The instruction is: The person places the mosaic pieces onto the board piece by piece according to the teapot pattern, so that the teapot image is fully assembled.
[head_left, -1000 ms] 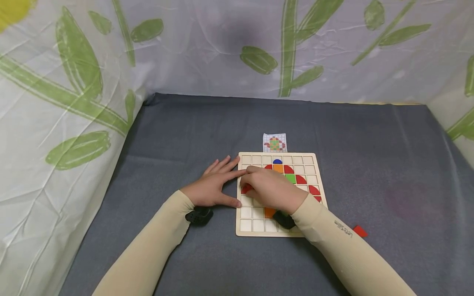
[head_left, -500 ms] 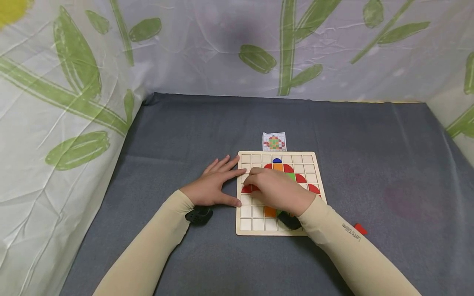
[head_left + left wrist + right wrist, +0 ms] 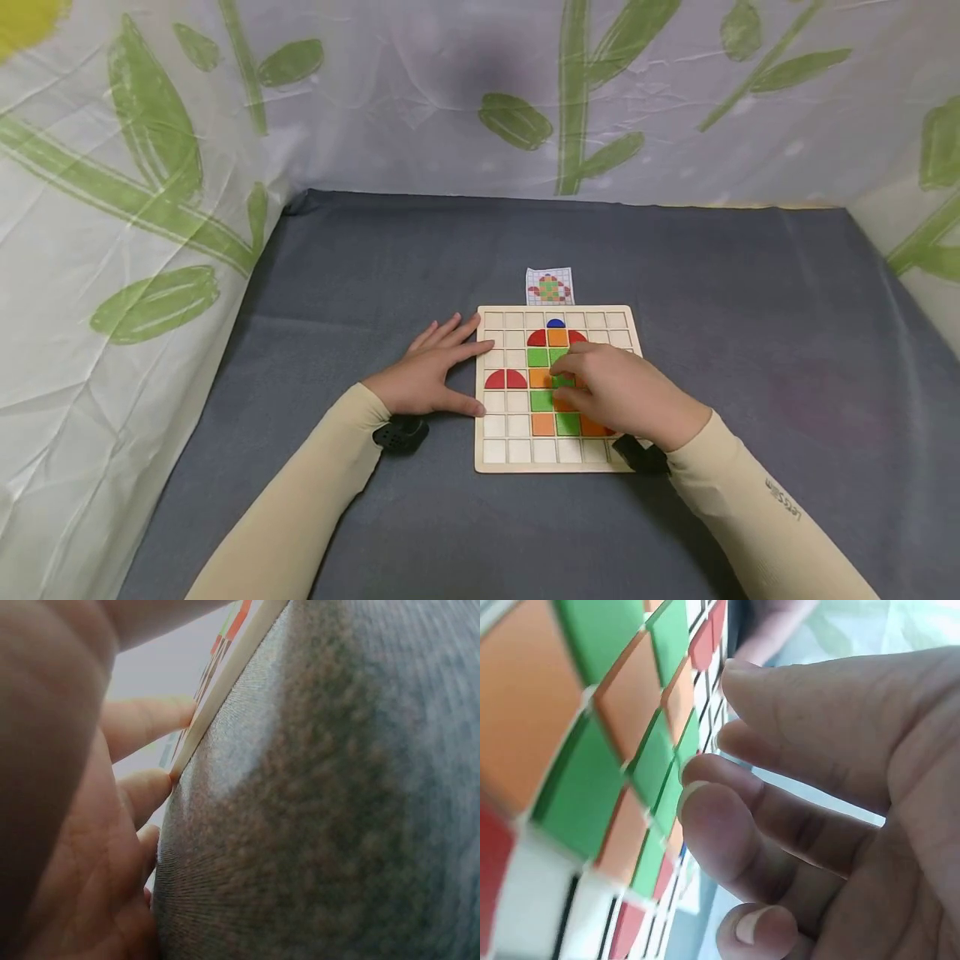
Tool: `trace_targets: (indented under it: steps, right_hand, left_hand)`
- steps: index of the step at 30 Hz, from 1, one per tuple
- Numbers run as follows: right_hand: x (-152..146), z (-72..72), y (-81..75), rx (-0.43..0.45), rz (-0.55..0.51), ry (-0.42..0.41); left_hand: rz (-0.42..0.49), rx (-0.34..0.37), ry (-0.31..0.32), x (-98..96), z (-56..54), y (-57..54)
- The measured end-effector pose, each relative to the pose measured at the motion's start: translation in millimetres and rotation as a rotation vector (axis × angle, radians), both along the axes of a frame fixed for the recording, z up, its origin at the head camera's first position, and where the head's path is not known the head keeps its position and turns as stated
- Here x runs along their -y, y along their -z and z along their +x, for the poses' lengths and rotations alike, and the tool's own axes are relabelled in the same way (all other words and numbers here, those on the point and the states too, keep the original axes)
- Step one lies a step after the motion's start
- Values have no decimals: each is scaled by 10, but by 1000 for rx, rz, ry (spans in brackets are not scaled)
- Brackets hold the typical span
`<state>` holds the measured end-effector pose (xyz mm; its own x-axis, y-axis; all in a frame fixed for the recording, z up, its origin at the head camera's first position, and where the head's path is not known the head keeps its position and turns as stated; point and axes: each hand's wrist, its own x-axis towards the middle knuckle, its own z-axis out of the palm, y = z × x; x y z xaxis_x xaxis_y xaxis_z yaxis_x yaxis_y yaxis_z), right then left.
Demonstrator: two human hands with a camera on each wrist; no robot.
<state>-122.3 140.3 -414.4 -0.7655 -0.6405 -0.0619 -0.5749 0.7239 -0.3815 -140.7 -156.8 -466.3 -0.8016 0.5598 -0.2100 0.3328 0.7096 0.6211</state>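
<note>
A square wooden grid board (image 3: 540, 468) lies on the dark cloth. Spread fingers of my left hand (image 3: 433, 377) rest on its left edge, and the left wrist view shows fingertips (image 3: 184, 712) against that edge. My right hand (image 3: 626, 387) hovers over the board's middle right, hiding pieces below. Its fingers are loosely bent with nothing between them in the right wrist view. Two red rounded pieces (image 3: 496, 381) sit side by side at the left of the grid. Green squares (image 3: 537, 357) and orange squares (image 3: 542, 426) fill the middle, with a blue half-round piece (image 3: 556, 323) on top.
A small printed pattern card (image 3: 550, 275) lies just beyond the board's far edge. Grey cloth (image 3: 412, 517) covers the table. A white curtain with green leaf prints (image 3: 516, 121) hangs behind and to the sides.
My right hand has left the two red pieces at the left and moved right across the board, uncovering squares. Its sleeve now hides the loose red piece on the cloth. The left hand stays put.
</note>
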Motion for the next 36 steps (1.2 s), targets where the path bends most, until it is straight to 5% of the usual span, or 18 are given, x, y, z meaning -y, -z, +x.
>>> trace_targets:
  steps: [14,21,36]
  right_hand:
    - [-741,266,19,-3,-56,195]
    - [-1081,454,42,93,-34,319]
    - [-1474,705,263,64,40,354]
  left_hand:
    - [-1,9,5,14,6,36]
    - [8,-10,1,6,-1,4]
    - [5,-4,11,5,-8,9]
